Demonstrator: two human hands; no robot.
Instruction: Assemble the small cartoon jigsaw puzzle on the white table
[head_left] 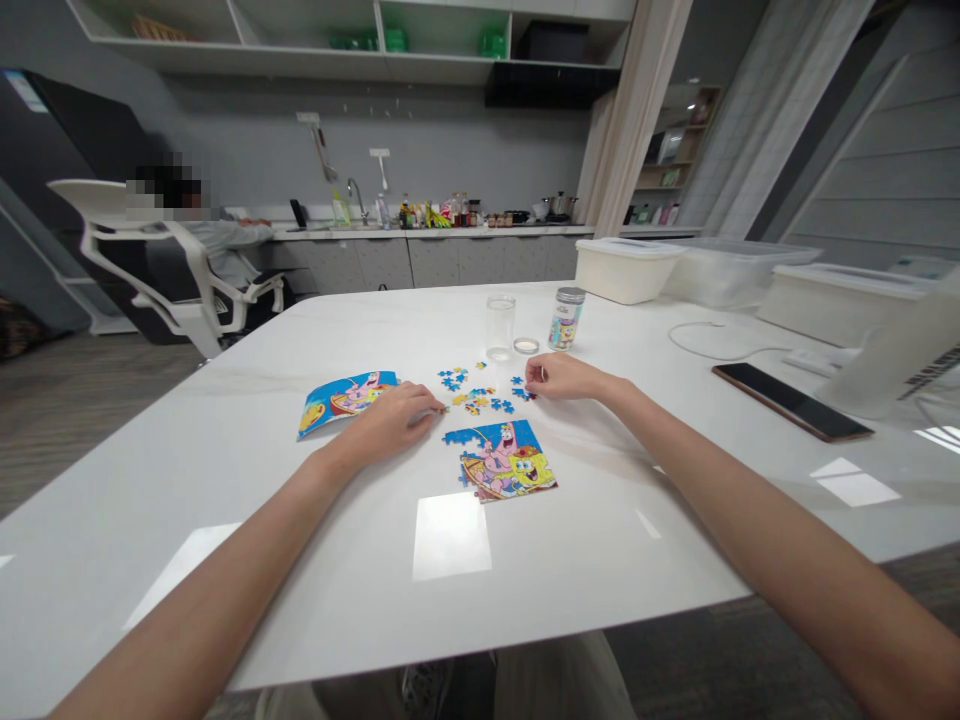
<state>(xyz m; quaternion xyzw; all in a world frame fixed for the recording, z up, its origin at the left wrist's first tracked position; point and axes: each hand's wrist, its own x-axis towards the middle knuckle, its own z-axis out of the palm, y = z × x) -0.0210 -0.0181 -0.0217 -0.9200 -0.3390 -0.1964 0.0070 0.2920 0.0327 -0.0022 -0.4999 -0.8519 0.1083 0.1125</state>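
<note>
Step in hand, by judgement: the person is building a cartoon jigsaw and is picking among loose pieces (476,402) on the white table (360,560). The part-built puzzle (517,462) is lying flat nearest the person, between the forearms. Its top and right edges are looking straight; its left side is showing ragged, open tabs.

Left hand (401,415): resting palm down beside the picture sheet (349,398), fingertips lying at a small piece; cannot tell whether it is being pinched. Right hand (555,378): curling thumb and fingers together just beside blue pieces (the grip itself is hidden, so cannot tell if one is being held).

Next move, judged: it is calling for a piece matching the ragged left side in colour and tab shape, turned to fit and pressed flat without shifting the joined part.

Labels: the can (568,322) is carrying a yellow cartoon figure below print too small to read. The clear jar (500,328) is showing no readable writing. Dark capitals are running along the white bag (870,355) at far right, but the frame edge is cutting them off.
</note>
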